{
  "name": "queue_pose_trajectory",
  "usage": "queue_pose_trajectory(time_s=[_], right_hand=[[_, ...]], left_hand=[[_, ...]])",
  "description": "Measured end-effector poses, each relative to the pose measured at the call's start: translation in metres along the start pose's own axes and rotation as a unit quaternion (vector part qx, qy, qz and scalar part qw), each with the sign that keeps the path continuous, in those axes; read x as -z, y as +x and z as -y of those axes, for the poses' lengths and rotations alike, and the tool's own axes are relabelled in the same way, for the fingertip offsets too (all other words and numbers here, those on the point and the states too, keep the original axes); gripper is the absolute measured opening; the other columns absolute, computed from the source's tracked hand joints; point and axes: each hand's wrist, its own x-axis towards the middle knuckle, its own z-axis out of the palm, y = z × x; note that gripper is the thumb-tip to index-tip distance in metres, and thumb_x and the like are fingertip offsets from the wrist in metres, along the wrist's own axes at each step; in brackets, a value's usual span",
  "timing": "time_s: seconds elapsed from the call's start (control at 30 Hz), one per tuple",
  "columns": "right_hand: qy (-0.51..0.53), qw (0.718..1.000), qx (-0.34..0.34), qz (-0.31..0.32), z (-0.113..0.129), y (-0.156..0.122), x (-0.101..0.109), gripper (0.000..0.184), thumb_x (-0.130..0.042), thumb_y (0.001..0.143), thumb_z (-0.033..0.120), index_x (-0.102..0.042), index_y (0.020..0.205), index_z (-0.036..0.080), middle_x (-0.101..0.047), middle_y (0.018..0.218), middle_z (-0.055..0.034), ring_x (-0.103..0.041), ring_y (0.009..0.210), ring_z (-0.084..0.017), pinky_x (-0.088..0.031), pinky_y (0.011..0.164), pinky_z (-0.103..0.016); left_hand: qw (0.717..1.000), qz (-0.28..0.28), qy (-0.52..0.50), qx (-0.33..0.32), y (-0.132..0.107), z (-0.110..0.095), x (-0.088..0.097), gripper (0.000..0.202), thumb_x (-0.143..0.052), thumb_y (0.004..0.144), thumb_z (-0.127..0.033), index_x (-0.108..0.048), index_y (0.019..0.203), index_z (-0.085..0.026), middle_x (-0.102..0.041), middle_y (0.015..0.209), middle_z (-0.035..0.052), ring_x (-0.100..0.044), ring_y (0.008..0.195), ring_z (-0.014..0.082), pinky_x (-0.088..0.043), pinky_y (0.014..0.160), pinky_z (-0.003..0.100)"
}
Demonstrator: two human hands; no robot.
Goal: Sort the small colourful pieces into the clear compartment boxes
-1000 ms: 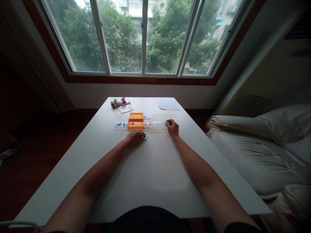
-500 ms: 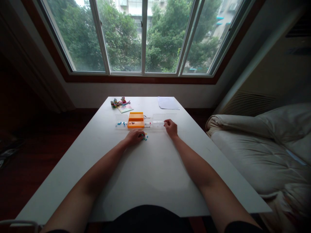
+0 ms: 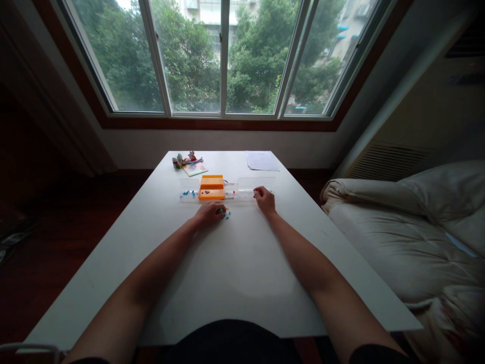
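My left hand (image 3: pixel 209 213) rests on the white table with its fingers curled and closed at a small scatter of teal and blue pieces (image 3: pixel 228 215). What its fingertips hold is too small to make out. Over the right-hand clear plastic box (image 3: pixel 247 183), my right hand (image 3: pixel 265 200) is closed in a pinch; anything inside it is hidden. An orange box (image 3: pixel 212 194) with its lid raised lies between the clear boxes and has several tiny dark pieces in it. Blue pieces (image 3: pixel 188 193) sit in the clear box on the left, and a red piece (image 3: pixel 234 192) lies right of the orange box.
Small colourful figures (image 3: pixel 183 161) and a pastel card (image 3: pixel 196 169) are at the table's far left. White paper sheets (image 3: pixel 262 161) lie at the far right. A pale sofa (image 3: pixel 401 227) stands along the right side, and a window (image 3: pixel 223 60) is beyond the table.
My right hand has shifted slightly left over the clear box, still pinched. My left hand stays by the teal pieces, with only a slight movement of the fingers.
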Motion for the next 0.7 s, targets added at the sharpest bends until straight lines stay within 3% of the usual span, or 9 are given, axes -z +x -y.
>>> queue_pose_trajectory(time_s=[0.4,0.7], right_hand=[[0.002,1.000,0.015,0.008,0.0009,-0.0013,-0.0003,0.024,-0.053,0.087,0.039,-0.070,0.092,0.023,-0.070,0.072,-0.0012,-0.061,0.065,-0.019,-0.048,0.069,-0.029],[-0.001,1.000,0.013,0.014,0.0031,-0.0016,-0.0013,0.023,-0.053,0.087,0.038,-0.070,0.092,0.023,-0.070,0.072,-0.0013,-0.062,0.066,-0.019,-0.048,0.069,-0.029]], left_hand=[[1.000,-0.002,-0.013,-0.004,-0.0011,0.0036,0.0000,0.028,-0.058,0.076,-0.015,-0.075,0.096,-0.023,-0.068,0.088,0.0035,-0.060,0.080,0.0181,-0.045,0.073,0.027],[1.000,-0.005,-0.002,0.007,-0.0015,0.0032,0.0001,0.017,-0.062,0.079,-0.024,-0.075,0.090,-0.023,-0.070,0.093,0.0051,-0.062,0.086,0.0200,-0.046,0.076,0.029]])
